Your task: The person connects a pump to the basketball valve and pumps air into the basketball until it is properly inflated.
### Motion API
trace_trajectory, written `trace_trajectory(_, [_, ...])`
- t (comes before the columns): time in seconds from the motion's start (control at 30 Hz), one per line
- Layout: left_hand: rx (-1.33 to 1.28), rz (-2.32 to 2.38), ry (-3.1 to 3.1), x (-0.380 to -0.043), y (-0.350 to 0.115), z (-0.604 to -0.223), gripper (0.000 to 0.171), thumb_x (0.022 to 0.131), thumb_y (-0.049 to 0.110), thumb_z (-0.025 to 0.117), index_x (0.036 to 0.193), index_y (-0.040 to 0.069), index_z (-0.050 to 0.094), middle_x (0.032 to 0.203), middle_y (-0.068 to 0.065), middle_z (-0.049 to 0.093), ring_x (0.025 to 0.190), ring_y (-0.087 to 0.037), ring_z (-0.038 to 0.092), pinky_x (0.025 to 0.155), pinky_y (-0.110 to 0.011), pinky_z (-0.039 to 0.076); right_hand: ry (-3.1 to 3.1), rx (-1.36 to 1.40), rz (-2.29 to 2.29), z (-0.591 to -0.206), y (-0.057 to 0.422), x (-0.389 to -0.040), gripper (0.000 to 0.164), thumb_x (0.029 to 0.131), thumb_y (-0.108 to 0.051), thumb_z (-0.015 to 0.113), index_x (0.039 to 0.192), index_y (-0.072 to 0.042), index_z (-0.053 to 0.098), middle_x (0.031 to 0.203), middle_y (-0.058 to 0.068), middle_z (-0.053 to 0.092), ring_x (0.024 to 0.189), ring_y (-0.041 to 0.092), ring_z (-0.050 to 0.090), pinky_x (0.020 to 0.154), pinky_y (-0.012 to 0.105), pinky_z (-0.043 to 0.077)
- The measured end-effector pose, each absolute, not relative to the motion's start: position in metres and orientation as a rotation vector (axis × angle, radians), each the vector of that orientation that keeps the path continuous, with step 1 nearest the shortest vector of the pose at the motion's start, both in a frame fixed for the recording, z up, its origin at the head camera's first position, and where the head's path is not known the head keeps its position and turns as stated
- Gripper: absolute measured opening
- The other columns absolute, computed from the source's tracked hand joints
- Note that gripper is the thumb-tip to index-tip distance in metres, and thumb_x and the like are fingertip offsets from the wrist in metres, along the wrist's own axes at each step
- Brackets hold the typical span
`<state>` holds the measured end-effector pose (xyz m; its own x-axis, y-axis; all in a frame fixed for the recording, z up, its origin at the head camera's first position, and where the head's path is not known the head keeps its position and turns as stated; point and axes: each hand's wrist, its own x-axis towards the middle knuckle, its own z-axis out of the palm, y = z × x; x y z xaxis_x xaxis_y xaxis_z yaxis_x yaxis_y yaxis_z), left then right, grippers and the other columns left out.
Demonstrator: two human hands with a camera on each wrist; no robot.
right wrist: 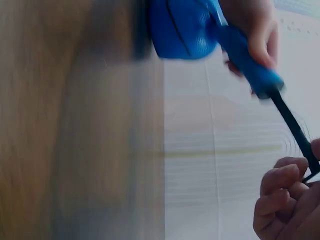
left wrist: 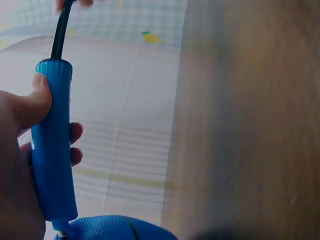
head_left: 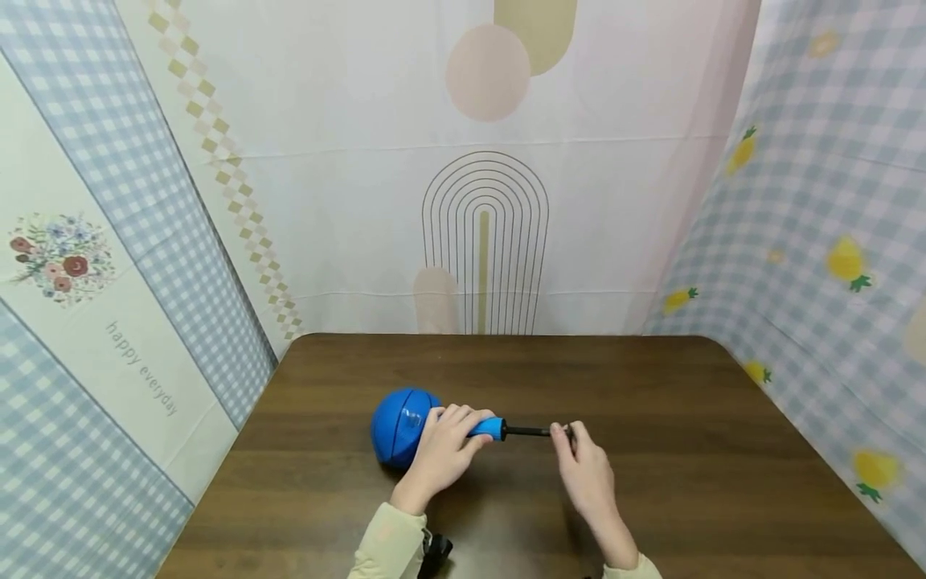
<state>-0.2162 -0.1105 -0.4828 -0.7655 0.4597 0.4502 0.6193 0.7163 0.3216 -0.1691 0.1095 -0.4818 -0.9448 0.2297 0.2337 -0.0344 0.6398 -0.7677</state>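
A blue ball (head_left: 394, 426) with dark seam lines lies on the table at the left, its outline uneven on the lower side. My left hand (head_left: 443, 452) grips the blue barrel of a hand pump (left wrist: 54, 150), thumb on one side and fingers round the other. At the barrel's lower end a thin metal tip meets the ball, as the left wrist view shows. The black pump rod (head_left: 528, 431) is drawn well out to the right. With curled fingers my right hand (head_left: 589, 474) holds the handle (right wrist: 311, 176) at the rod's far end, covering most of it.
The brown wooden table (head_left: 687, 402) has rounded far corners. A patterned cloth (head_left: 347, 225) hangs behind it, with checked cloths at both sides. A black strap piece (head_left: 436, 553) sits by the left sleeve (head_left: 391, 543).
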Motion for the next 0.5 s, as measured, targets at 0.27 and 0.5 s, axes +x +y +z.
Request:
trace_trajectory(0.27, [-0.836, -0.59, -2.584, -0.218, -0.107, -0.485, 0.036, 0.097, 0.042, 0.053, 0.126, 0.023, 0.062, 0.108, 0.006, 0.068, 0.098, -0.013, 0.058, 0.089, -0.039, 0.041, -2.468, -0.261, 1.359, -0.483, 0.123, -0.174, 0.033, 0.103, -0.038, 0.041, 0.095, -0.008, 0.051, 0.067, 0.001, 0.05, 0.056, 0.01, 0.046, 0.056, 0.026, 0.037])
trace_trajectory(0.5, [-0.854, -0.479, -2.601, -0.217, -0.078, -0.488, 0.038, 0.1, 0.044, 0.045, 0.126, 0.023, 0.062, 0.106, 0.006, 0.067, 0.097, -0.013, 0.058, 0.088, -0.038, 0.04, -2.465, -0.092, 1.766, -0.496, 0.103, -0.184, 0.032, 0.105, -0.035, 0.038, 0.097, -0.005, 0.036, 0.058, -0.001, 0.042, 0.043, 0.009, 0.04, 0.043, 0.025, 0.038])
